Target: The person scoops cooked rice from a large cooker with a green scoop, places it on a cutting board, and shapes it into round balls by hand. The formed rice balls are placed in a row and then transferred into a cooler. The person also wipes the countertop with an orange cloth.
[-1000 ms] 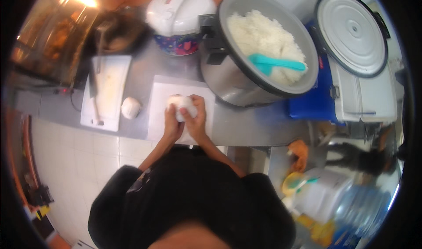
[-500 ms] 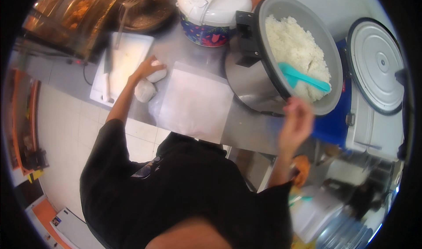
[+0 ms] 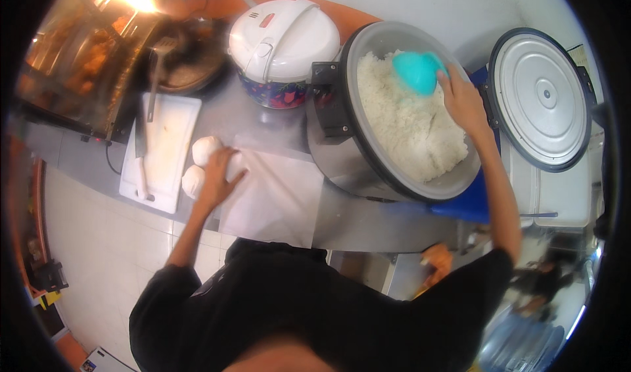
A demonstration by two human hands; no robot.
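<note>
Holding: the person's right hand (image 3: 461,101) grips the turquoise rice scoop (image 3: 414,73), its handle mostly hidden.
Rice cooker (image 3: 342,155): the scoop is at the white rice (image 3: 414,132), contact unclear.
Left hand (image 3: 219,176): at the white paper sheet (image 3: 276,204)'s upper left corner; whether it pinches, one cannot tell.
Wrapped bundles (image 3: 206,150): 2, beside that hand, contents hidden.

The black top (image 3: 296,306) is loose — sleeves (image 3: 467,294) short.
</note>
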